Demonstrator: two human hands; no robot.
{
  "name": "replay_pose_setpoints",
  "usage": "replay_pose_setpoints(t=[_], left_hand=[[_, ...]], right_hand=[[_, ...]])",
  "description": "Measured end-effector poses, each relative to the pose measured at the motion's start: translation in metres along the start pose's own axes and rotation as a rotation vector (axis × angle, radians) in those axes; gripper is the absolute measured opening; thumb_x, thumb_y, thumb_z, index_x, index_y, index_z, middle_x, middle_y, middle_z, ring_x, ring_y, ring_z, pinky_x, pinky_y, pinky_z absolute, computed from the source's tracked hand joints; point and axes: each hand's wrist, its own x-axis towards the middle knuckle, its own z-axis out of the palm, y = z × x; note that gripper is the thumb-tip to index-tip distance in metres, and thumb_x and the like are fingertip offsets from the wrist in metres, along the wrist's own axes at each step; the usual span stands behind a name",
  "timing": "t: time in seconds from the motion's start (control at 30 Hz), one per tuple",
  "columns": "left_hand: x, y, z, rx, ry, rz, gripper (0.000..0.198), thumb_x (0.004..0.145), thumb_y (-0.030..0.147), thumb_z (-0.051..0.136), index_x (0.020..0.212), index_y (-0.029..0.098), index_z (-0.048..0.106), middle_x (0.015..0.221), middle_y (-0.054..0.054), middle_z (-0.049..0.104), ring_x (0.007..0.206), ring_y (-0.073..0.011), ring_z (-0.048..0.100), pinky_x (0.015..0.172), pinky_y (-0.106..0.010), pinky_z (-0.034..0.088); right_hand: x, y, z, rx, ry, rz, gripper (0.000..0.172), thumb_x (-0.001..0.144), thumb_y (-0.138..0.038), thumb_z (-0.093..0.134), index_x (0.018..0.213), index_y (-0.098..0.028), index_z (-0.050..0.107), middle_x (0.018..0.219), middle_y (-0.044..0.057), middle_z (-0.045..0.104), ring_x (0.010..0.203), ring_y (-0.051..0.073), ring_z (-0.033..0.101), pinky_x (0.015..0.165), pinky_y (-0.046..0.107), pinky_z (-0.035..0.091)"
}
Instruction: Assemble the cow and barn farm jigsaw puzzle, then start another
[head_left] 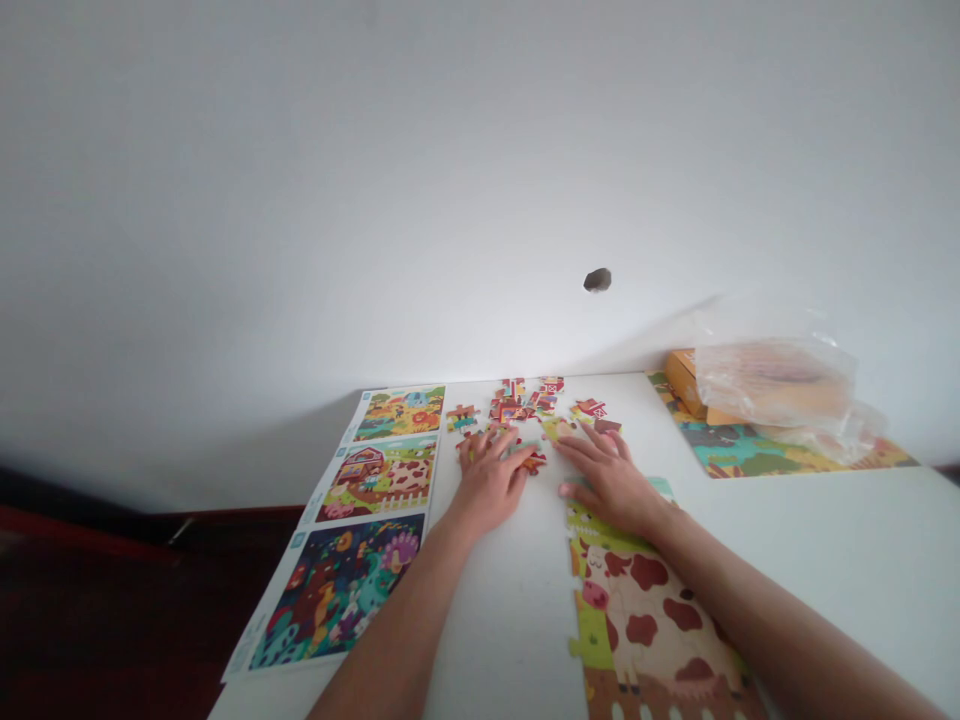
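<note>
Fingers spread, my left hand (489, 482) rests over a cluster of loose puzzle pieces on the white table, partly covering them. A red piece (534, 462) shows by its thumb. My right hand (613, 485) lies with its fingers apart above the top of a partly joined cow puzzle (645, 610). Its fingertips reach a yellow-green puzzle piece (559, 428); whether they press on it I cannot tell. Beyond both hands lie several red barn pieces (510, 405), and another barn piece (591, 408) sits past my right fingers. My right forearm hides the puzzle's right edge.
On the left lies a reference sheet (322, 508) with animal pictures. At the right back, a yellow box (681, 378) and a clear plastic bag (780, 385) stand on another animal picture puzzle (750, 455). A white wall (480, 200) with a hole (598, 280) rises behind the table.
</note>
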Motion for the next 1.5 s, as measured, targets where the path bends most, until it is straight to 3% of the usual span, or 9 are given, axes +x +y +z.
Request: replay_pose_setpoints(t=[0.23,0.4,0.5,0.77,0.9,1.03,1.13,1.37,1.5], left_hand=[[0.003,-0.010,0.010,0.031,0.051,-0.053,0.044,0.090,0.009,0.049,0.124,0.029,0.068,0.139,-0.006,0.058,0.129,-0.0292,0.046,0.114,-0.055,0.029],[0.005,-0.013,0.012,0.055,0.054,-0.097,0.043,0.090,0.009,0.050,0.124,0.027,0.068,0.141,-0.007,0.057,0.129,-0.0295,0.046,0.116,-0.055,0.028],[0.005,-0.017,0.013,0.073,0.084,-0.133,0.042,0.090,0.010,0.051,0.124,0.028,0.068,0.140,-0.007,0.058,0.126,-0.0302,0.048,0.115,-0.055,0.029],[0.007,-0.019,0.014,0.103,0.127,-0.183,0.039,0.092,0.010,0.050,0.121,0.026,0.069,0.137,-0.008,0.060,0.124,-0.0317,0.051,0.111,-0.060,0.031],[0.006,-0.013,0.008,0.045,0.123,-0.114,0.040,0.093,0.010,0.049,0.124,0.027,0.067,0.142,-0.006,0.058,0.130,-0.0305,0.047,0.112,-0.058,0.031],[0.003,-0.001,0.001,-0.037,-0.009,0.074,0.033,0.095,0.025,0.055,0.126,0.031,0.064,0.147,-0.003,0.054,0.138,-0.0324,0.036,0.116,-0.063,0.020],[0.002,0.006,-0.002,-0.106,-0.098,0.127,0.029,0.091,0.032,0.063,0.120,0.031,0.066,0.142,-0.001,0.059,0.137,-0.0326,0.036,0.116,-0.063,0.019],[0.003,0.006,-0.010,-0.225,-0.101,0.144,0.005,0.085,0.027,0.069,0.089,0.024,0.069,0.132,0.001,0.065,0.133,-0.0293,0.039,0.115,-0.053,0.027],[0.004,0.007,-0.011,-0.243,-0.086,0.160,0.014,0.083,0.024,0.069,0.097,0.027,0.071,0.119,-0.001,0.069,0.122,-0.0270,0.047,0.111,-0.048,0.034]], right_hand=[[0.012,0.004,-0.005,-0.168,0.133,0.161,0.035,0.096,-0.038,0.054,0.126,-0.022,0.061,0.137,0.014,0.058,0.134,0.036,0.042,0.109,0.064,0.028],[0.052,-0.011,-0.006,-0.148,-0.074,0.033,0.053,0.097,-0.049,0.050,0.143,-0.022,0.049,0.155,0.010,0.042,0.130,0.035,0.044,0.104,0.054,0.037],[0.065,-0.017,-0.004,-0.169,-0.126,0.066,0.053,0.097,-0.051,0.050,0.142,-0.023,0.051,0.152,0.009,0.047,0.124,0.036,0.047,0.102,0.057,0.037],[0.008,-0.022,-0.007,-0.026,-0.083,-0.037,0.055,0.096,-0.050,0.051,0.144,-0.024,0.049,0.150,0.008,0.049,0.126,0.034,0.044,0.104,0.054,0.036],[-0.011,-0.020,-0.007,0.077,-0.023,-0.078,0.049,0.097,-0.045,0.052,0.142,-0.026,0.051,0.149,0.008,0.050,0.130,0.031,0.042,0.107,0.051,0.035],[-0.012,-0.009,-0.010,0.049,0.095,0.038,0.047,0.094,-0.037,0.056,0.139,-0.024,0.053,0.145,0.010,0.053,0.129,0.030,0.043,0.107,0.052,0.036],[-0.010,0.001,-0.012,0.022,0.067,0.109,0.049,0.089,-0.042,0.063,0.134,-0.024,0.057,0.140,0.012,0.056,0.124,0.032,0.046,0.103,0.053,0.039],[-0.011,0.004,-0.013,0.003,0.037,0.114,0.038,0.089,-0.041,0.063,0.124,-0.025,0.063,0.141,0.010,0.054,0.127,0.032,0.043,0.104,0.053,0.037],[-0.011,0.005,-0.012,0.003,0.033,0.110,0.038,0.089,-0.042,0.063,0.124,-0.027,0.063,0.141,0.010,0.054,0.126,0.032,0.043,0.104,0.052,0.038]])
